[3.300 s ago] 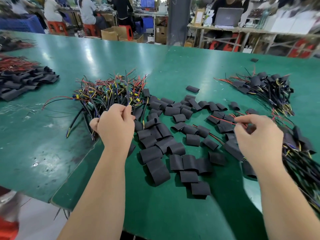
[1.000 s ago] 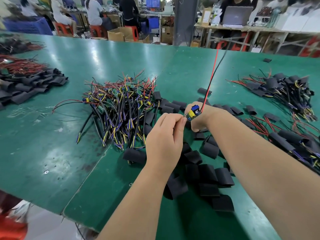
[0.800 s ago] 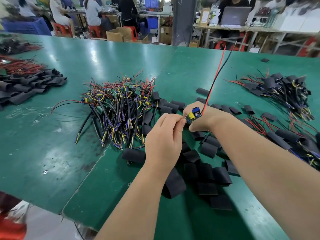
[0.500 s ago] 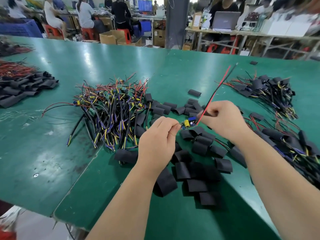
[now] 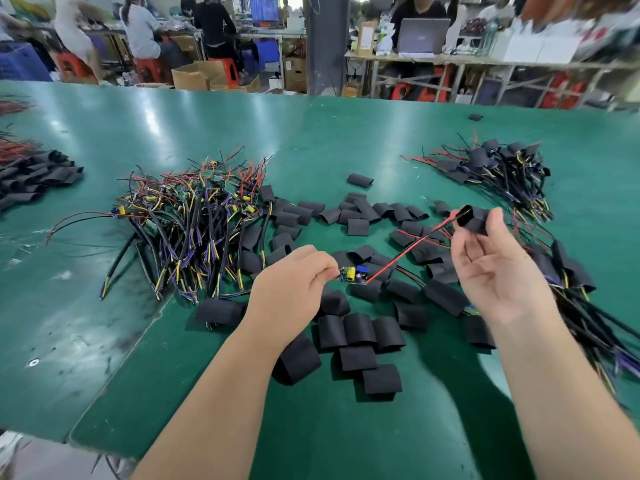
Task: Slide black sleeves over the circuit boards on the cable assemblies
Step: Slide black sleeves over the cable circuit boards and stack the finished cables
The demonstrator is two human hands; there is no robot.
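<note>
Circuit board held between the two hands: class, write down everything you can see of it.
The circuit board is a small green strip carrying a yellow cylinder and a blue block. It is bare, held roughly level above the loose sleeves on the table. The left hand pinches its left end. Red and black wires run from its right end up to the black sleeve that the right hand holds.

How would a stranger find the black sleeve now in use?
On the green table, loose sleeves lie scattered in the middle. Over their right side, the right hand pinches one black sleeve. Only it is lifted, a red wire reaching its opening.
</note>
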